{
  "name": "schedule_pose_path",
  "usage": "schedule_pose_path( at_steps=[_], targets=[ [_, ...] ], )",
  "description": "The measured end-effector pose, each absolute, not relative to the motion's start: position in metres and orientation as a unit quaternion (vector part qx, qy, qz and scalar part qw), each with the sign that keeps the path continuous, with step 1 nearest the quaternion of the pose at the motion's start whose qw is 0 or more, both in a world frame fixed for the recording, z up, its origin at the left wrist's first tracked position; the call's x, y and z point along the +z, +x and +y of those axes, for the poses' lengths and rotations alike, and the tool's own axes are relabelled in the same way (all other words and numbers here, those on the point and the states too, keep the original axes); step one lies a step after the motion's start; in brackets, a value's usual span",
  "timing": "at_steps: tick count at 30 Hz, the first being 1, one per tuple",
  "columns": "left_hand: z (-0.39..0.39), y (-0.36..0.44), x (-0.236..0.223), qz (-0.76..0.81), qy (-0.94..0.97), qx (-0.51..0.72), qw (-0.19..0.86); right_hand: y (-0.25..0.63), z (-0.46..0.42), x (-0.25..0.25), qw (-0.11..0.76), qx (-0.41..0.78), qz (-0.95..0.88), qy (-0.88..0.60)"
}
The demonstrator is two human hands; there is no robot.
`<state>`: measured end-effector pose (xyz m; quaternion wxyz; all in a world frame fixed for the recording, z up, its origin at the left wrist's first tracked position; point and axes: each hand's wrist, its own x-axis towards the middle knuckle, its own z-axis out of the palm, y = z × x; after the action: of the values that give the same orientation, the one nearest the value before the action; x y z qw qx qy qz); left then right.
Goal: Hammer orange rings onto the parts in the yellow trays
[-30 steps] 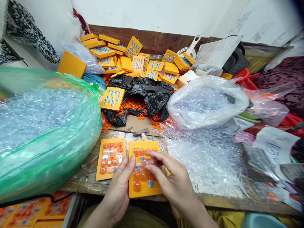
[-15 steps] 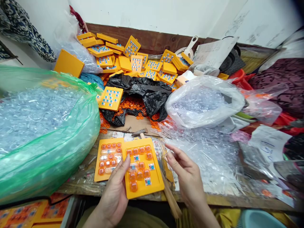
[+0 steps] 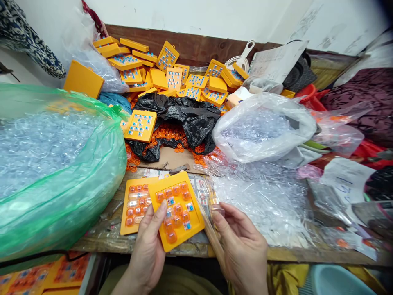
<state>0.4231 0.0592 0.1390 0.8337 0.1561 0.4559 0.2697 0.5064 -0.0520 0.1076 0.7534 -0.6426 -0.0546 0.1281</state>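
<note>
My left hand point(image 3: 150, 246) grips a yellow tray point(image 3: 176, 209) of orange keycaps by its lower left side, tilting it above the table edge. Beside it a second yellow tray point(image 3: 133, 207) with orange and clear keycaps lies flat. My right hand point(image 3: 242, 241) is curled with thumb and fingers pinched near a small clear plastic piece point(image 3: 215, 203); a wooden stick point(image 3: 211, 237) runs under that hand. What the fingers pinch is too small to name.
A big green bag of clear parts point(image 3: 52, 164) fills the left. A clear bag point(image 3: 260, 127) and loose clear parts point(image 3: 264, 200) lie right. A black bag with orange caps point(image 3: 178, 123) and a pile of yellow trays point(image 3: 172, 73) sit behind.
My left hand lifted and turned the tray leftwards, over the second tray. My right hand left the tray's face and drew back to the right, near the clear parts.
</note>
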Motion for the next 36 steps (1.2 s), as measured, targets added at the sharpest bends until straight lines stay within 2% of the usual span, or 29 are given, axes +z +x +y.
schedule_pose_path(
  at_steps=[5,12,16,18,22,30,36],
  targets=[
    [0.054,0.420,0.135,0.383,0.202,0.268,0.861,0.501,-0.042,0.118,0.699,0.138,-0.189,-0.676],
    [0.052,0.411,0.131,0.327,0.273,0.257,0.868,0.504,-0.036,0.116,0.710,0.142,-0.139,-0.676],
    [0.050,0.411,0.136,0.338,0.268,0.265,0.862,0.506,-0.040,0.120,0.740,0.299,-0.096,-0.595],
    [0.049,0.411,0.137,0.337,0.270,0.264,0.863,0.504,-0.041,0.120,0.755,0.338,-0.093,-0.555],
    [0.046,0.411,0.134,0.342,0.263,0.266,0.862,0.499,-0.039,0.113,0.782,0.279,-0.101,-0.548],
    [0.054,0.409,0.131,0.336,0.287,0.261,0.858,0.503,-0.037,0.107,0.775,0.315,-0.098,-0.538],
    [0.055,0.407,0.144,0.354,0.295,0.282,0.841,0.503,-0.041,0.117,0.782,0.252,-0.123,-0.557]
  ],
)
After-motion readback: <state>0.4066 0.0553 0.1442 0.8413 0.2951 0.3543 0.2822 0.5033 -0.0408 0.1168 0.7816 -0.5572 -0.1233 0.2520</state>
